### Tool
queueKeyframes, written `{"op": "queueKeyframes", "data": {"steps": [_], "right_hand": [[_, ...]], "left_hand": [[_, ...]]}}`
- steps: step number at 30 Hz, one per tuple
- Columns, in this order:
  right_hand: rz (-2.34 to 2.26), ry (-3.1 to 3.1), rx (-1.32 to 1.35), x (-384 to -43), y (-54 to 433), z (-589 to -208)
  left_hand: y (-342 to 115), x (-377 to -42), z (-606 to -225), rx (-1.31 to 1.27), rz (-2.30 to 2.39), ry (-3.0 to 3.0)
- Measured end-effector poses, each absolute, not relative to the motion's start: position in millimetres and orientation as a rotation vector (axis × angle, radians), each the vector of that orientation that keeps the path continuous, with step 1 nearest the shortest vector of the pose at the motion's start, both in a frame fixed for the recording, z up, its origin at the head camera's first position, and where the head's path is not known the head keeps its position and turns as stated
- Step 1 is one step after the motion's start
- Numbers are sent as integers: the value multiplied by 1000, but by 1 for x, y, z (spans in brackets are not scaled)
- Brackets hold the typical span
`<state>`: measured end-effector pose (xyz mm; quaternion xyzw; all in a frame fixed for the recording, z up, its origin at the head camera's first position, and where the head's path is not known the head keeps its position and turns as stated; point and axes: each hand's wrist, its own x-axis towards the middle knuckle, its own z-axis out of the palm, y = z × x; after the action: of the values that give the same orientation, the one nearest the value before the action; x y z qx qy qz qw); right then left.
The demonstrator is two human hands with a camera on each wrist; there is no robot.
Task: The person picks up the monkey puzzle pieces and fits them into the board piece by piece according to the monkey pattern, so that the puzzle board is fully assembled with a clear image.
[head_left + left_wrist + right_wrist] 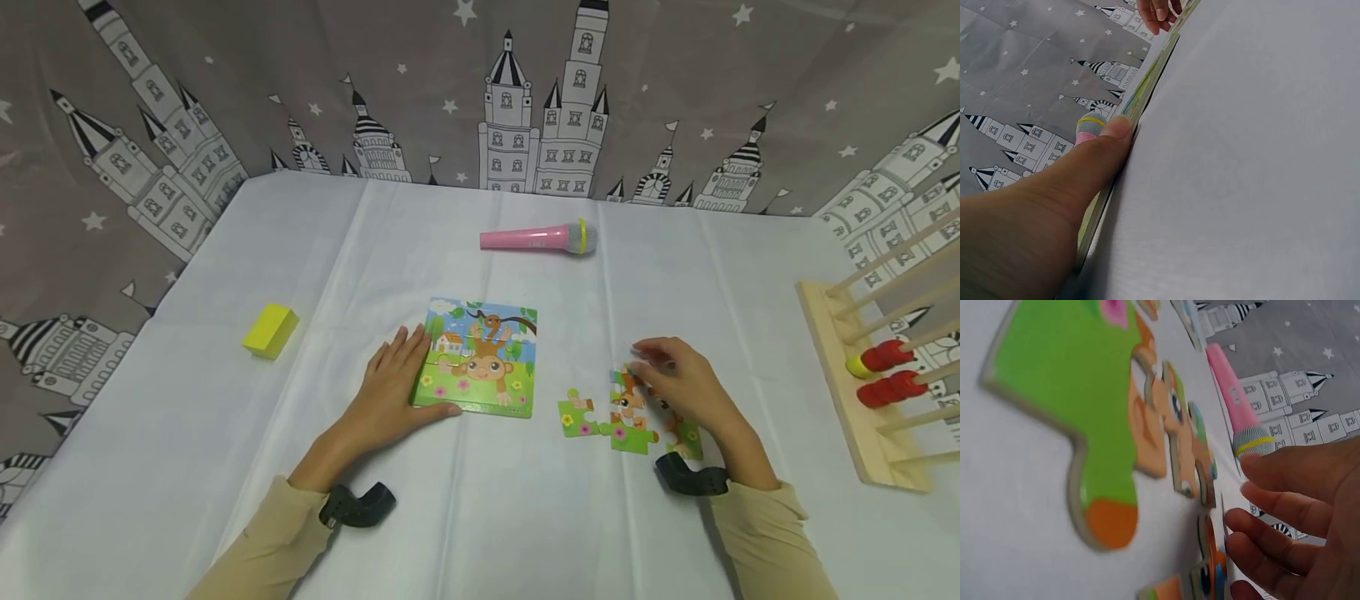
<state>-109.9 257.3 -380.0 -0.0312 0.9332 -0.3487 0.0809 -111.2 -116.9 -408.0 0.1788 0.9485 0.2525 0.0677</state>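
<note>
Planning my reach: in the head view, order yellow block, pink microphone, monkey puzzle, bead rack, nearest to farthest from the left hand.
1. Monkey puzzle: touching the left hand.
2. Yellow block: left of the hand.
3. Pink microphone: beyond the puzzle, rightward.
4. Bead rack: far right.

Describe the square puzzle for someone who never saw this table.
On the white table, find the pink microphone. Below it in the head view lies the square puzzle. Its joined picture shows an upside-down monkey, unlike the loose pieces to its right.
</note>
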Motion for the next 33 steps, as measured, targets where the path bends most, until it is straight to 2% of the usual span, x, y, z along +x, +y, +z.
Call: {"op": "queueKeyframes", "data": {"steps": [15, 33], "right_hand": [[-915, 2788, -296, -104, 263, -383], [-866, 2875, -385, -93, 254, -388]], "left_hand": [[-118, -111, -409, 544, 747, 2859], [-118, -112, -410, 538, 743, 2863]]}}
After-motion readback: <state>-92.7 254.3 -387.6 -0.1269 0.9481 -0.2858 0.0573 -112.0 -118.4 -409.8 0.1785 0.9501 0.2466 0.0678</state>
